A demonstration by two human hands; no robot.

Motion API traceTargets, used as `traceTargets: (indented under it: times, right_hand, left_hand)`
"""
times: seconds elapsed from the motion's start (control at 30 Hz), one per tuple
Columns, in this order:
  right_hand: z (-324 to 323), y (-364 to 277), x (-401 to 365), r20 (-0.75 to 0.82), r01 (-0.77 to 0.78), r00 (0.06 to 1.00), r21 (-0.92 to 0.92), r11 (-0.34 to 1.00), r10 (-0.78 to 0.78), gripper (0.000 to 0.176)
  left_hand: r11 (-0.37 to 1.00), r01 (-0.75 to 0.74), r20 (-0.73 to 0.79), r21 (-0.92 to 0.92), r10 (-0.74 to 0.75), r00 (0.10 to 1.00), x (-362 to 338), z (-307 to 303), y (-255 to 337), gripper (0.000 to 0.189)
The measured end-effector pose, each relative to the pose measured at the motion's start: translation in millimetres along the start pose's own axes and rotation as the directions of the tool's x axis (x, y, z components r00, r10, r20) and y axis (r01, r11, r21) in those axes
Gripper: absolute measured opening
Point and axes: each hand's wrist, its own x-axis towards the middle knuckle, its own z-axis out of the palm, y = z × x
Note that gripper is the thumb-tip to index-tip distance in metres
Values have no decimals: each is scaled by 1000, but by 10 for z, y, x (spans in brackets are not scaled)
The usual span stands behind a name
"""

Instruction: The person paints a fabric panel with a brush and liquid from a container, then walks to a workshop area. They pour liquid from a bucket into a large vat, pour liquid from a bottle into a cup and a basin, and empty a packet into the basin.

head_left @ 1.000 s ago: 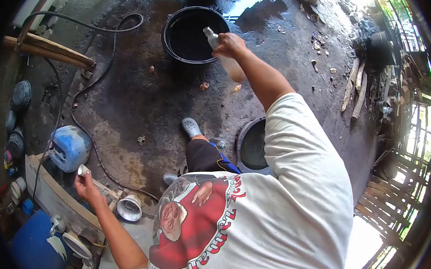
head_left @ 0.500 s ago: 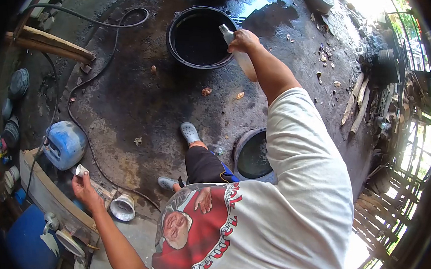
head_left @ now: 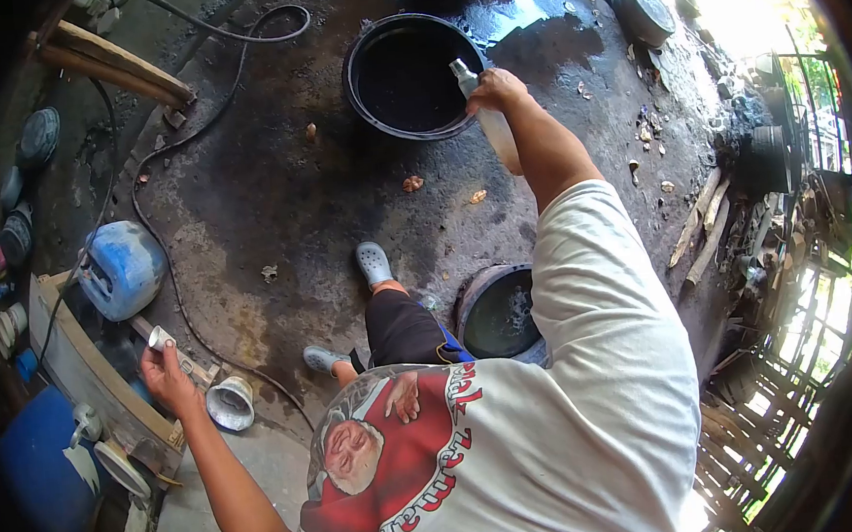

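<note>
My right hand (head_left: 498, 90) is wrapped round a clear bottle (head_left: 501, 144) on an outstretched arm. The bottle is tilted, its neck pointing away from me over the near right rim of a large black basin (head_left: 360, 101) of dark liquid. At the lower left, my left hand (head_left: 169, 379) pinches a small white cup-like piece (head_left: 158, 338) between thumb and fingers. Close to that hand are a blue jerrycan (head_left: 126, 271) and a pale, open-topped container (head_left: 229, 404).
Near my feet stands a second round tub (head_left: 468, 307) with liquid in it. A dark hose (head_left: 175, 274) snakes over the wet floor on the left. Firewood (head_left: 705, 227) and dark pots (head_left: 644, 15) lie on the right. A blue barrel (head_left: 40, 471) stands at the lower left.
The view has shifted slightly, moving the basin and right hand a little rightward in the picture. Both hands keep hold of the same things.
</note>
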Motion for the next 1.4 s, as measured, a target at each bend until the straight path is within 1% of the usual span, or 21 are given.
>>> traceTargets:
  times: [0.27, 0.33, 0.47, 0.57, 0.63, 0.67, 0.73, 0.87, 0.97, 1.03, 1.07, 1.13, 1.23, 1.37, 1.4]
  right_hand:
    - [-61, -23, 107, -10, 7, 1000, -5, 1000, -7, 54]
    - [-75, -13, 169, 29, -4, 1000, 14, 1000, 3, 53]
    - [-74, -7, 264, 27, 8, 1000, -5, 1000, -8, 53]
    - [-118, -43, 281, 22, -7, 1000, -32, 999, 8, 52]
    - [-148, -65, 282, 73, -49, 996, -17, 999, 50, 56]
    - [-114, -31, 346, 73, -48, 996, -19, 999, 49, 56]
    - [-84, -7, 435, 76, 21, 997, -71, 997, -15, 56]
    - [-155, -24, 402, 90, -3, 996, -53, 999, 7, 55]
    - [-164, 10, 436, 64, 6, 998, -39, 999, -4, 54]
    - [-150, 14, 496, 92, 74, 994, -104, 992, -65, 53]
    - [-172, 5, 477, 93, 75, 994, -104, 992, -65, 53]
    - [-240, -22, 426, 106, 12, 994, -57, 998, -6, 53]
    - [-317, -60, 358, 122, -3, 992, -53, 999, 9, 54]
    - [-269, -37, 387, 126, 0, 992, -54, 999, 7, 54]
    - [-245, -13, 397, 91, 31, 995, -63, 998, -26, 53]
  left_hand:
    - [1000, -3, -8, 11, 3, 1000, 7, 37, -4, 31]
    - [998, -9, -10, 68, 9, 1000, -18, 45, 35, 32]
    - [998, 4, -16, 61, -3, 1000, 10, 42, -13, 33]
    - [999, 15, -21, 40, -14, 1000, 5, 71, 9, 31]
    - [999, 16, -13, 35, -15, 1000, 9, 80, 15, 30]
    - [999, 17, -14, 35, -17, 1000, 5, 93, 25, 30]
    - [999, -4, -18, 46, 5, 1000, 4, 118, 35, 28]
    - [1000, -3, -12, 30, 4, 1000, 6, 150, 7, 28]
    - [1000, 12, -14, 7, -12, 1000, 4, 181, 6, 29]
    - [1000, 24, -7, 10, -24, 1000, 3, 196, 26, 30]
    - [1000, 24, -7, 10, -24, 1000, -8, 207, 43, 30]
    - [1000, 31, -8, -7, -31, 1000, -28, 222, 59, 30]
    - [1000, 21, 4, 23, -21, 1000, -40, 229, 71, 30]
    - [999, 37, 6, -2, -37, 999, -36, 224, 52, 31]
    - [999, 34, 9, 5, -34, 999, -36, 224, 50, 31]
